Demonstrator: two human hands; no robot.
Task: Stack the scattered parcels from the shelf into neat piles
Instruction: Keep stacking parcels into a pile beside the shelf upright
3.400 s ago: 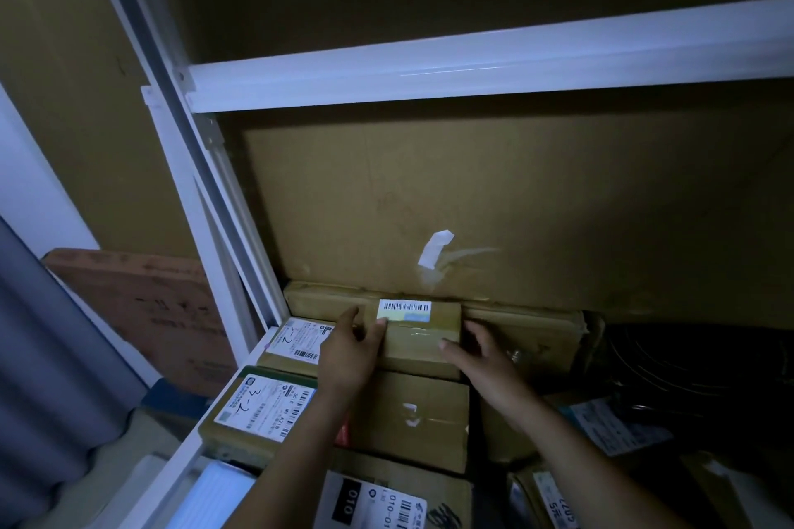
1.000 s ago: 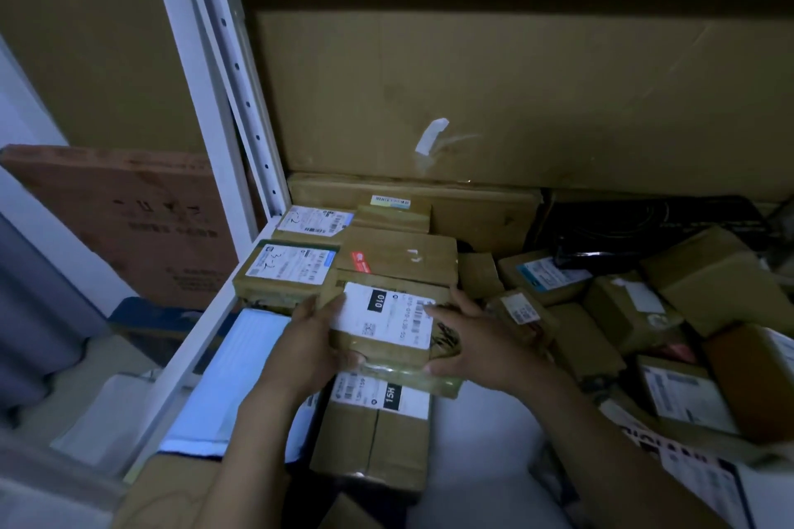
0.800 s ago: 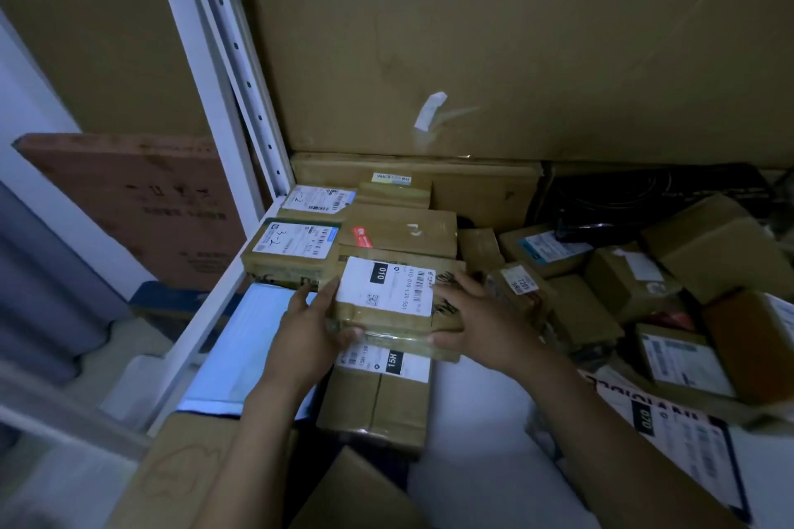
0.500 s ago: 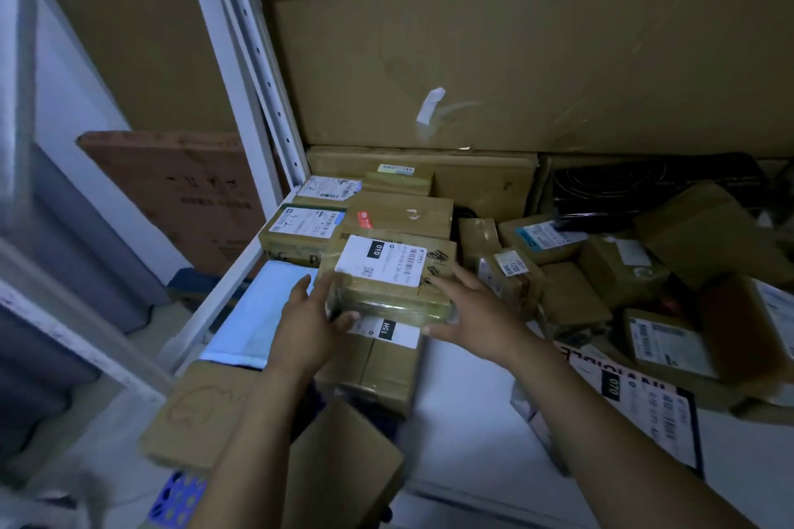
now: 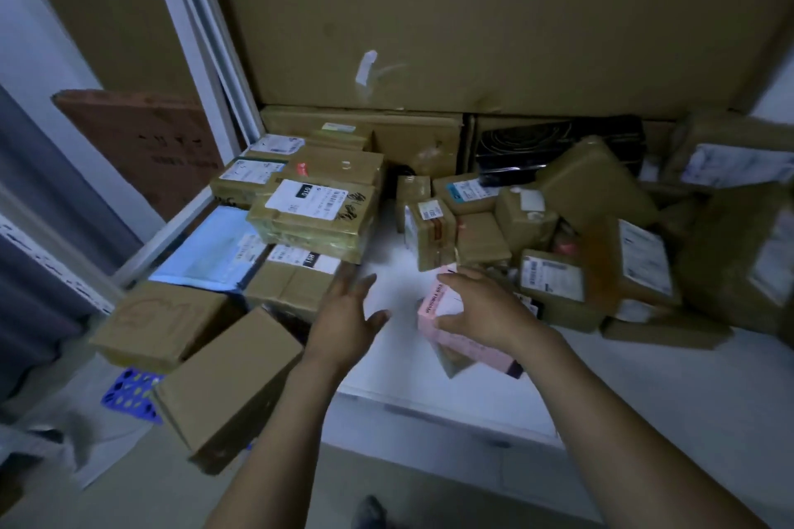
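A neat pile of brown parcels stands at the shelf's left; its top parcel [image 5: 316, 213] carries a white label. My right hand [image 5: 481, 309] grips a small pink box [image 5: 462, 339] on the white shelf board [image 5: 644, 378], thumb on its near side and fingers over the top. My left hand [image 5: 348, 322] hovers beside it with fingers spread, holding nothing. A loose heap of brown parcels [image 5: 601, 236] fills the shelf's right side.
A blue padded mailer [image 5: 206, 253] lies at the shelf's left front. Two brown boxes [image 5: 227, 387] and a blue crate [image 5: 129, 393] sit on the floor below. A large cardboard sheet [image 5: 472, 26] backs the shelf; a white upright [image 5: 206, 34] frames its left.
Both hands have let go of the white-labelled parcel, which now rests on the left pile. They moved right and down; my right hand took hold of the pink box.
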